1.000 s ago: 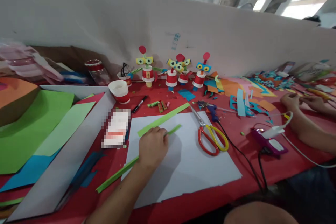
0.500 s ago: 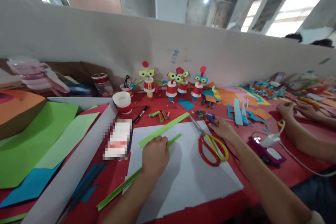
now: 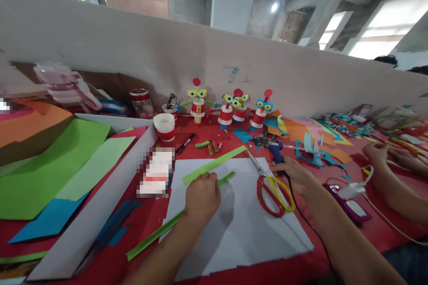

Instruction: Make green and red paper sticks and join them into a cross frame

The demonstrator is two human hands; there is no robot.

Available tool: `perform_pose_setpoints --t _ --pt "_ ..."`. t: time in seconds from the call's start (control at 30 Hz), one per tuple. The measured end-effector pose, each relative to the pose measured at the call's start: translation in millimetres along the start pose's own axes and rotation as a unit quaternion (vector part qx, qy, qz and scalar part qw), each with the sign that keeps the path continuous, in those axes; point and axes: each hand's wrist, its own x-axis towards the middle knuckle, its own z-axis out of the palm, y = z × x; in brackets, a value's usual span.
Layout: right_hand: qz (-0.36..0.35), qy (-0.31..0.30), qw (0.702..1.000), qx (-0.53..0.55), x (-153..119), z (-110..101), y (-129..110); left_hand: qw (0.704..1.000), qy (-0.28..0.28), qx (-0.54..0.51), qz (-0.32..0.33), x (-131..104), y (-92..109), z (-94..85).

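Note:
My left hand (image 3: 203, 194) is closed on a narrow folded green paper strip (image 3: 152, 238), which sticks out past both sides of the fist. Under it lies a white paper sheet (image 3: 247, 240). Beside that hand, a flat light green paper strip (image 3: 216, 164) rests across the sheet's top edge. My right hand (image 3: 294, 174) grips the handle of a blue hot glue gun (image 3: 276, 148), whose black cord runs back under the forearm. Scissors (image 3: 272, 189) with one red and one yellow handle lie between the two hands.
A box wall (image 3: 100, 196) borders coloured paper on the left. Behind the sheet are a paper cup (image 3: 164, 127), a black marker (image 3: 185, 143) and several paper-cup robots (image 3: 198, 107). At right sit a purple power strip (image 3: 351, 205) and another person's hands (image 3: 377, 155).
My right hand has closed round the glue gun and drawn it slightly nearer, cord now visible. My left hand keeps its hold on the strip. The view has shifted slightly.

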Motion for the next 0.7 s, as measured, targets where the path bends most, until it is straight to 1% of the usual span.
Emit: perform_pose_setpoints --t 0.07,0.1,0.17,0.23,0.3,0.37,0.43,0.53,0.6,0.7 --pt "0.055 -0.050 0.997 0.023 -17 12 -5 1.000 -0.002 -0.004 -0.002 0 -1 0.6" --pt "0.090 -0.074 0.992 0.056 -24 19 -8 1.000 -0.006 -0.005 -0.002 0 -1 0.9" --pt "0.114 -0.087 0.984 0.107 -36 31 -11 1.000 -0.015 -0.005 -0.004 1 -2 1.5" --pt "0.095 -0.090 0.986 0.100 -45 40 -12 1.000 -0.021 -0.005 -0.011 1 -3 1.6" --pt "0.057 -0.103 0.992 0.043 -50 42 -10 1.000 -0.022 -0.008 -0.015 1 -3 1.2" --pt "0.020 -0.118 0.993 -0.019 -54 38 -6 1.000 -0.019 -0.014 -0.014 1 -3 0.4" --pt "-0.005 -0.118 0.991 -0.058 -58 31 0 1.000 -0.018 -0.019 -0.009 1 -3 -0.3" --pt "-0.021 -0.122 0.986 -0.116 -66 23 7 1.000 -0.017 -0.017 -0.004 1 -3 -1.1" --pt "-0.042 -0.124 0.980 -0.150 -71 23 11 1.000 -0.016 -0.013 -0.003 1 -3 -1.3" --pt "-0.086 -0.112 0.970 -0.198 -75 29 16 1.000 -0.019 -0.010 -0.004 1 -3 -1.2"
